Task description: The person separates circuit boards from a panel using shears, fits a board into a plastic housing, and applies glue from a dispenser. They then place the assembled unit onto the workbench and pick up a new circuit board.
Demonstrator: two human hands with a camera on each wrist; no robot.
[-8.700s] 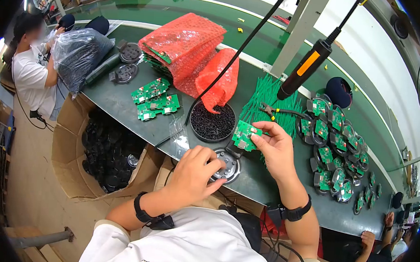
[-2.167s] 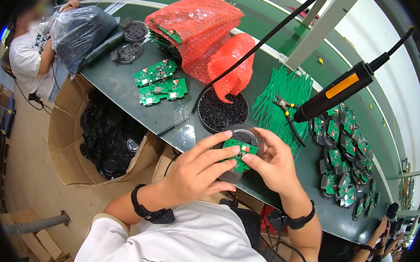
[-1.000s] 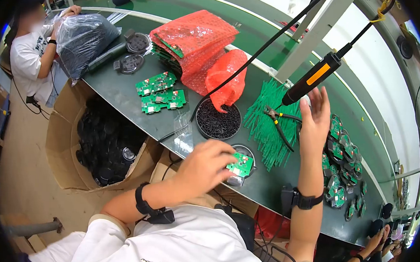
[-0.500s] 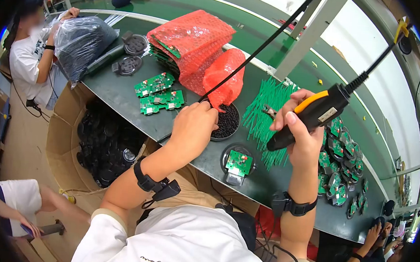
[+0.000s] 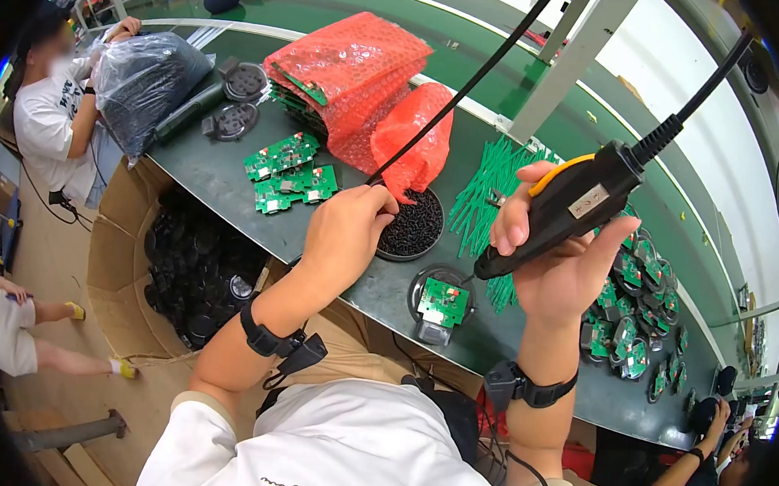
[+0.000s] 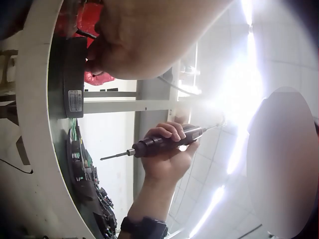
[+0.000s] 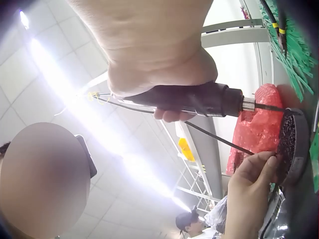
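My right hand [image 5: 560, 278] grips a black electric screwdriver [image 5: 582, 207], tilted with its bit pointing down left. The bit end overlaps the right edge of a round dark housing [image 5: 433, 335] in the head view. On that housing lies a green circuit board [image 5: 444, 303]. My left hand [image 5: 340, 240] has its fingertips at the left side of a round dish of black screws [image 5: 413, 227]. In the right wrist view, the left thumb and forefinger [image 7: 271, 160] come together beside the dish rim [image 7: 301, 144]; I cannot tell whether a screw is between them.
Green boards [image 5: 290, 173] and red bubble-wrap [image 5: 347, 68] lie behind the left hand. Green ties [image 5: 492, 196] lie right of the dish; finished-looking housings with boards [image 5: 633, 305] crowd the right. A carton of black parts [image 5: 193, 274] stands left. A black cable [image 5: 473, 77] crosses above.
The board, earlier in my right hand, now lies on the housing on the table. My right hand took hold of the hanging screwdriver and brought it down left. My left hand moved to the dish.
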